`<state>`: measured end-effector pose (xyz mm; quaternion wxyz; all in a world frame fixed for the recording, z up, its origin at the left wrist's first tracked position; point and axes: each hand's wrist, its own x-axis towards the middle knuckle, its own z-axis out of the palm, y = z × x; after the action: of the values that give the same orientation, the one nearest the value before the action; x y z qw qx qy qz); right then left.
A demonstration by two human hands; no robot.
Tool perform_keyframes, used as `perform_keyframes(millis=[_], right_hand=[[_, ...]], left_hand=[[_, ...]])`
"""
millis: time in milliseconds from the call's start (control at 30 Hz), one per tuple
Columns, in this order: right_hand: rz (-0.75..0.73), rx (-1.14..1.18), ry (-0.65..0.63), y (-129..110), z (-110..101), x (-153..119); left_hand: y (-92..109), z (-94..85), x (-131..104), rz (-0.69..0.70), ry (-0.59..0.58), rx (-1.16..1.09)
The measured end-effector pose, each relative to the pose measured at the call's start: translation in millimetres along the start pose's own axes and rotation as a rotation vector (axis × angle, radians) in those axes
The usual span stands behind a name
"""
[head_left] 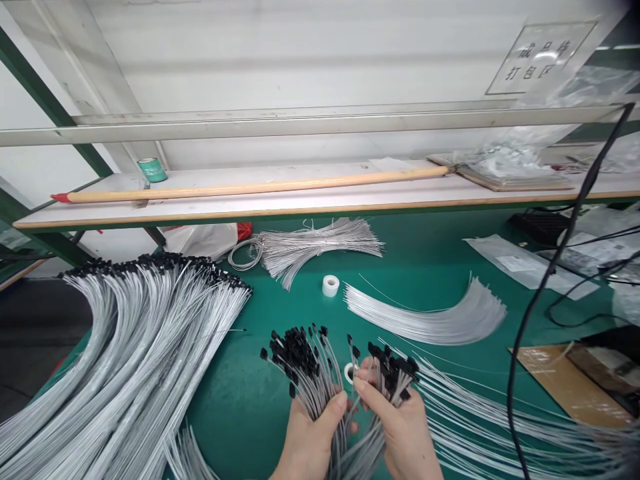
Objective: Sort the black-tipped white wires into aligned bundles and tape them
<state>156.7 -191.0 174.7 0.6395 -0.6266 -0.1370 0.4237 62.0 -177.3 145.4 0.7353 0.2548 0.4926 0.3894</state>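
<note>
Grey wires [316, 395], blk tips [296, 351], prob. plastic, L hand [311, 437] pinching bunch, R hand [403, 423] ditto

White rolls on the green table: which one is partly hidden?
The nearer roll, peeking out between the left hand and the right hand. The farther roll sits in full view.

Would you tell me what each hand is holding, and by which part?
The left hand and right hand each grip grey cables just below their black connectors.
</note>
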Motion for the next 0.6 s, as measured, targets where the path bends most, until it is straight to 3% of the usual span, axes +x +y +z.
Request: perform_keyframes(millis=[267, 467, 600], right_hand=[[0.124, 0.105, -0.175, -3, 0, -4], [0.089, 0.125, -0.245, -1, -2, -2], [0.063, -0.020, -0.260, 2, -5, 7]], left_hand=[[2, 0.0, -2, 0.041, -0.056, -0.036], [0, -1.9, -2, 0.038, -0.050, -0.017], [-2, -0.3, -1, 0.072, -0.019, -0.036]])
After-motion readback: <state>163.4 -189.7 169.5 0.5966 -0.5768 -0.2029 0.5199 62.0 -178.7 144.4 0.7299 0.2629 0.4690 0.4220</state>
